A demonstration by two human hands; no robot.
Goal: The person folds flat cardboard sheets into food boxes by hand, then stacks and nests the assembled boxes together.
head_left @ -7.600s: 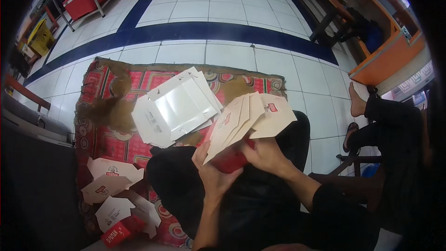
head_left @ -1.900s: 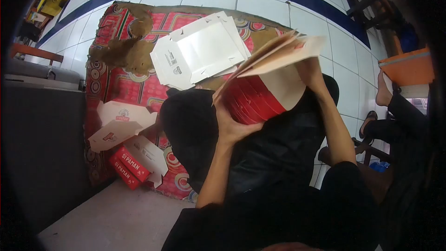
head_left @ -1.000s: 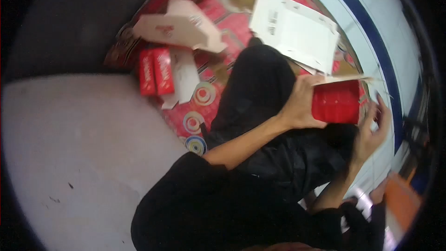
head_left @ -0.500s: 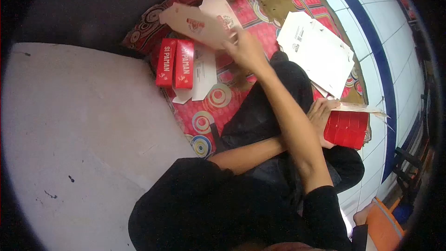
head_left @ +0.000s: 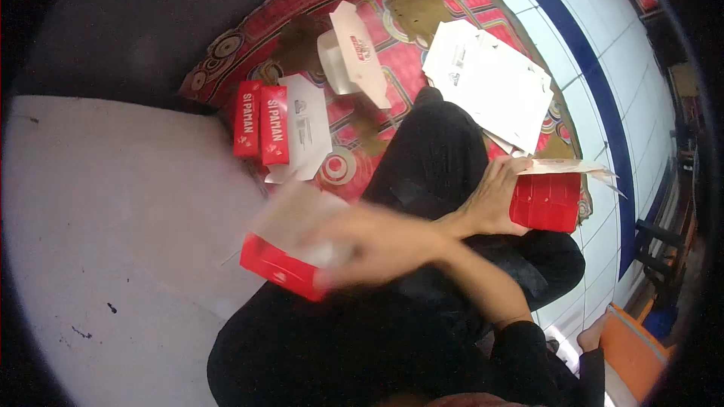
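Observation:
My right hand (head_left: 377, 245), blurred by motion, crosses over my lap to the left. It grips an open paper food box (head_left: 279, 271) with a red side and a white flap standing up. My left hand (head_left: 490, 200) reaches to the right, its fingers closed at the side of a stack of nested red boxes (head_left: 547, 203) whose pale flaps jut out on top. Two red cartons lettered "SI PAMAN" (head_left: 274, 124) lie on the mat beside a flat white carton sheet (head_left: 313, 128). Farther back rests another open white box (head_left: 362, 56) with a red print on its flap.
A pile of flat white cartons (head_left: 490, 83) lies past my knee on the red patterned mat (head_left: 335, 169). To the left is a pale surface (head_left: 128, 218). White tiles with a blue stripe (head_left: 596, 68) run along the right, where another person's foot (head_left: 592, 335) shows.
My right hand has come down and left from the back of the mat, bringing a box over my lap. My left hand remains at the red stack. The whole view has shifted slightly.

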